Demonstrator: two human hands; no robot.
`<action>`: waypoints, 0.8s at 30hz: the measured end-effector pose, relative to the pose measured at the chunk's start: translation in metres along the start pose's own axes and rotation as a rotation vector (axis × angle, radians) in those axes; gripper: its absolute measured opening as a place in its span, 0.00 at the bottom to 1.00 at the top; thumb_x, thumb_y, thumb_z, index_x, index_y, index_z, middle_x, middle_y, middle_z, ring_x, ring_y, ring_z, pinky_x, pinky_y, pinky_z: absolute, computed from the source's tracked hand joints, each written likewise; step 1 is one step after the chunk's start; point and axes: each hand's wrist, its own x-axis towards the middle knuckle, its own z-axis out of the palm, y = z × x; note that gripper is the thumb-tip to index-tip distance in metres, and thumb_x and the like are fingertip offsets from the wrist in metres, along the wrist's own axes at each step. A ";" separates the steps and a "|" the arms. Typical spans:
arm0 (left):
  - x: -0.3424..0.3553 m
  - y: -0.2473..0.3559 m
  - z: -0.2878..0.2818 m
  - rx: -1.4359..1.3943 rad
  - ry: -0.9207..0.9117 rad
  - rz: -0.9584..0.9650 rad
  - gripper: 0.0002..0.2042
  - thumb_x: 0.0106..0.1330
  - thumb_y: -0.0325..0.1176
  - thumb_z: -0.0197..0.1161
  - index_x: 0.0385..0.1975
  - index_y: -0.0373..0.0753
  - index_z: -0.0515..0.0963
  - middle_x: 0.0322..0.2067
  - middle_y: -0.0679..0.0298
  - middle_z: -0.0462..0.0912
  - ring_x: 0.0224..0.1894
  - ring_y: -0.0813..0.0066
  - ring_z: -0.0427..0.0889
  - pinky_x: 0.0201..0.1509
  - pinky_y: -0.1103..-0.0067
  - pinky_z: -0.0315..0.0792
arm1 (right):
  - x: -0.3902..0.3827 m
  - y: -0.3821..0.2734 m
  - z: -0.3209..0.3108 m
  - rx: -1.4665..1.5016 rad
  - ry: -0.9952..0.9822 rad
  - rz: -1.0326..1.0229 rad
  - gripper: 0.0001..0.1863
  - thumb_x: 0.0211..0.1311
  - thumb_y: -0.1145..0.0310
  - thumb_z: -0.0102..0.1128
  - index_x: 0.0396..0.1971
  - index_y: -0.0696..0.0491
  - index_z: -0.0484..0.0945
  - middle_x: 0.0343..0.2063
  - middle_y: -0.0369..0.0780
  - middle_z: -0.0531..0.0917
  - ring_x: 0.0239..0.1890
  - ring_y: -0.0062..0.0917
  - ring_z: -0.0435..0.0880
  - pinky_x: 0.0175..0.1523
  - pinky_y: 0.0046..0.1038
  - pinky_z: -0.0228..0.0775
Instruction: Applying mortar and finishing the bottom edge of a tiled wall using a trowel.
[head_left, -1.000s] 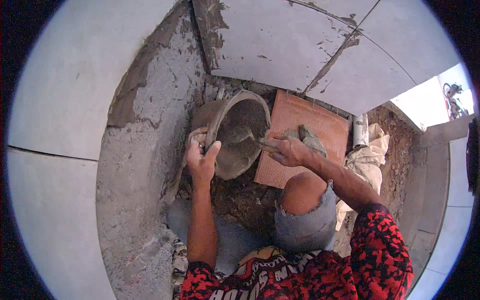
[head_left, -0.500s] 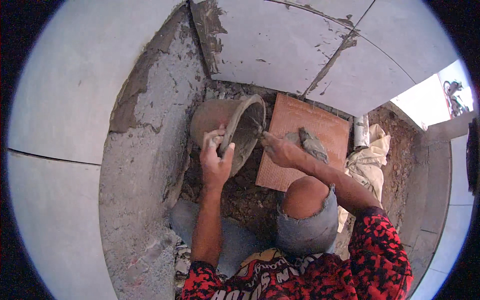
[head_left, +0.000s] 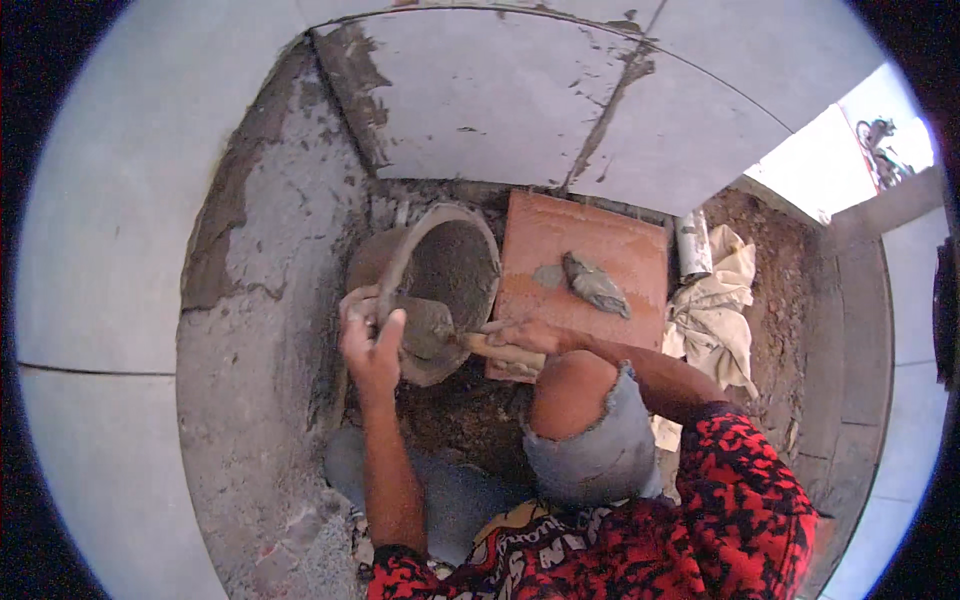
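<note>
A mortar-coated bucket (head_left: 395, 262) leans tilted, its mouth facing right and toward me. My left hand (head_left: 370, 340) grips its near left rim, thumb on the inner side. In my right hand (head_left: 520, 338) is the wooden handle of a trowel (head_left: 428, 328), whose blade lies at the bucket's mouth with grey mortar on it. Right of the bucket a reddish-brown tile (head_left: 610, 240) lies with its ribbed back up, bearing a lump of grey mortar (head_left: 597, 285). My right knee is raised just beside the tile's near edge.
White tiled walls (head_left: 480, 95) with mortar smears stand ahead and to the left. Between them runs a rough cement strip (head_left: 270, 400). A white pipe (head_left: 693, 245) and a crumpled cream cloth (head_left: 715, 320) lie right of the tile, on brown soil (head_left: 775, 300).
The trowel's blade, hidden inside the bucket before, now shows at its near rim. My right hand has drawn nearer to me, and the bucket's mouth faces me more. The whole view has shifted slightly.
</note>
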 end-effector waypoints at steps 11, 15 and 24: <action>0.009 -0.036 0.004 -0.479 0.176 -0.118 0.15 0.53 0.26 0.60 0.41 0.34 0.69 0.34 0.66 0.74 0.35 0.77 0.71 0.43 0.80 0.65 | -0.115 -0.012 -0.035 -0.065 0.289 -0.201 0.30 0.56 0.62 0.51 0.59 0.53 0.57 0.33 0.37 0.75 0.28 0.21 0.74 0.26 0.19 0.67; 0.012 -0.033 0.005 -0.452 0.188 -0.183 0.17 0.51 0.27 0.61 0.42 0.33 0.69 0.36 0.63 0.75 0.38 0.75 0.72 0.45 0.77 0.66 | -0.188 -0.037 0.008 -0.263 0.429 -0.248 0.33 0.50 0.63 0.55 0.58 0.54 0.58 0.33 0.39 0.75 0.24 0.21 0.73 0.26 0.20 0.67; 0.012 -0.038 0.000 -0.409 0.153 -0.151 0.18 0.52 0.29 0.62 0.43 0.33 0.69 0.37 0.64 0.74 0.38 0.76 0.73 0.44 0.78 0.66 | -0.214 0.054 -0.029 -1.221 1.160 -0.073 0.27 0.52 0.67 0.55 0.53 0.57 0.62 0.48 0.50 0.72 0.52 0.41 0.71 0.53 0.33 0.62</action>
